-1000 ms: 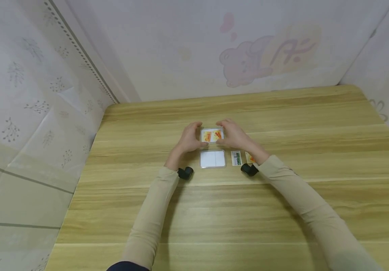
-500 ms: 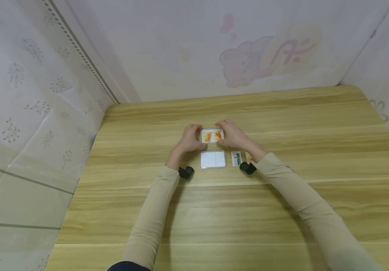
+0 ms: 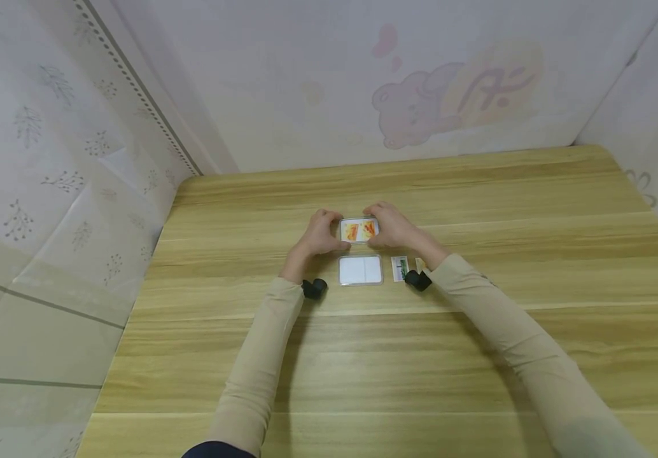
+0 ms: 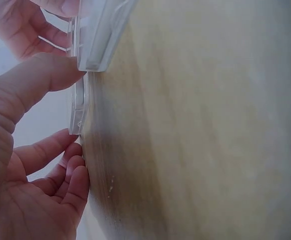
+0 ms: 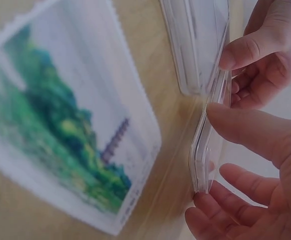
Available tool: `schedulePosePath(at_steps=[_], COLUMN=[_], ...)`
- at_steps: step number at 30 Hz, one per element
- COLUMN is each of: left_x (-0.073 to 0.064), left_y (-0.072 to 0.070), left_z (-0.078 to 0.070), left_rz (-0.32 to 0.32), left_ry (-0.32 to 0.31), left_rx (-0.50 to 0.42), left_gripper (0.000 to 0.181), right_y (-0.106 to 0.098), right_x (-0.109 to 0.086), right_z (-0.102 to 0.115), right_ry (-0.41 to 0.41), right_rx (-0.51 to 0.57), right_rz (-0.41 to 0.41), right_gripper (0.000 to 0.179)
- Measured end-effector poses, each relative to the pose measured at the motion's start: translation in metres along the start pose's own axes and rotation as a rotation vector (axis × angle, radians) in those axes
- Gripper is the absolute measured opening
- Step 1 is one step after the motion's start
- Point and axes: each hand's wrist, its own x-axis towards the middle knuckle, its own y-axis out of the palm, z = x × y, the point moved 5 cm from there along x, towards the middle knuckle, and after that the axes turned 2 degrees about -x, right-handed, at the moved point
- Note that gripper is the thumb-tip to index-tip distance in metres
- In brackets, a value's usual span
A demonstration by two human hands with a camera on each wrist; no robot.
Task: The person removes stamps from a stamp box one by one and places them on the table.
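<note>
In the head view a clear plastic case shows two orange-and-yellow pictured pieces side by side on white. My left hand holds its left end between thumb and fingers, and my right hand grips the right end likewise. Both wrist views show the case edge-on, its rim low over the tabletop. Nearer me lies a second clear case with a white inside split by a dividing line. To its right is a stamp of a green hill and pagoda, its perforated edge plain in the right wrist view.
Another small orange-and-yellow piece lies partly hidden beneath my right wrist. Everything rests on a wood-grain table, with a pale patterned curtain behind it. Black wrist cameras hang close to the table beside the second case.
My right wrist has shifted slightly left and away from me, covering more of the orange-and-yellow piece. Both hands keep their hold on the far case, which has barely moved.
</note>
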Motion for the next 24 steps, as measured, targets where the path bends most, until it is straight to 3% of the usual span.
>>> schedulePosePath(at_steps=[24], left_x=[0.0022], left_y=[0.0003], left_z=[-0.0005], left_rz=[-0.008], left_ry=[-0.009], left_rx=[0.014], left_gripper=[0.067], right_y=[-0.0029], right_x=[0.0048], right_z=[0.0024], right_ry=[-0.041], right_rx=[-0.045], right_rz=[0.019], right_gripper=[0.062])
